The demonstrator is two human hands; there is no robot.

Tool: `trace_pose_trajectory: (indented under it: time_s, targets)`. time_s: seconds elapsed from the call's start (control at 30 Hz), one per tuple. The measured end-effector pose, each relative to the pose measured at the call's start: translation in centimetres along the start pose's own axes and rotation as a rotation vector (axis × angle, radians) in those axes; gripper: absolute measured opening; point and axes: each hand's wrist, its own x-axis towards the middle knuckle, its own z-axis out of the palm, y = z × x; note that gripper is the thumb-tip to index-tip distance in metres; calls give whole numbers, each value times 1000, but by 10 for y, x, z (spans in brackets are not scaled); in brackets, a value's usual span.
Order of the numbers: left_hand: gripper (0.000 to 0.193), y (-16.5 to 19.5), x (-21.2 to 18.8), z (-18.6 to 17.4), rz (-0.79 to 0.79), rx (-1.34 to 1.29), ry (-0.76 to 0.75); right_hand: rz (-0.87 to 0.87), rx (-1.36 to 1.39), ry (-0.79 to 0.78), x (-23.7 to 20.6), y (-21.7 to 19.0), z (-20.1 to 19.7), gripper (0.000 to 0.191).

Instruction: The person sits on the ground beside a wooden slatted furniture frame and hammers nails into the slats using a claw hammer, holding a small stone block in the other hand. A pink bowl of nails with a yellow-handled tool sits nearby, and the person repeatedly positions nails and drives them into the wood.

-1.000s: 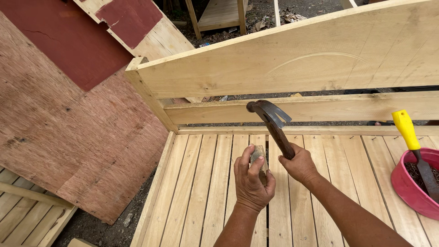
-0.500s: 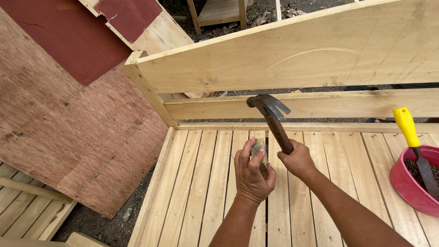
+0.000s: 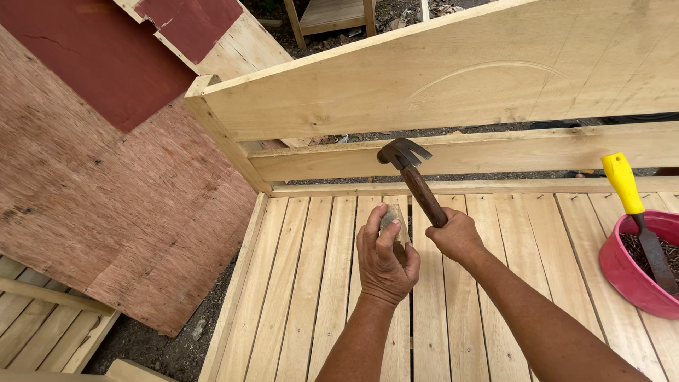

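The right hand [image 3: 456, 237] is wrapped tight round the brown handle of a hammer [image 3: 417, 182], gripping near the lower end so the shaft rises up and to the left, with the dark claw head in front of the lower rail [image 3: 537, 152]. Just beside it, the left hand [image 3: 385, 258] is closed on a small wooden block [image 3: 394, 221], thumb and fingers pinching its sides while its top pokes out above them; the block sits over the slats [image 3: 318, 283], a little left of the hammer's handle and below its head. Whether the block touches the slats I cannot tell, as the hand hides its base. Both hands are over the middle of the slatted frame, close together but apart. Above the rail stands a broad pale board [image 3: 453, 78]. Off to the right a red bowl [image 3: 626, 276] rests on the slats with a yellow-handled tool [image 3: 633, 205] leaning in it. On the left a big plywood sheet [image 3: 106, 205] leans against the frame's corner.
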Motion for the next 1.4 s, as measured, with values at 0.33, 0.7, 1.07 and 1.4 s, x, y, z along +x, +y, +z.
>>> trace_pose_trajectory:
  time_s: [0.33, 0.7, 1.07, 1.4]
  targets:
    - [74, 8, 12, -6, -19, 24, -14, 328, -123, -165, 4, 26, -9, 20]
    - [90, 33, 64, 23, -1082, -743, 1, 454, -40, -126, -66, 92, -38, 23]
    - [58, 51, 9, 30, -468, -396, -8, 512, -27, -119, -90, 105, -32, 30]
    - [51, 68, 57, 18, -247, -488, -91, 521, 71, -136, -82, 122, -31, 24]
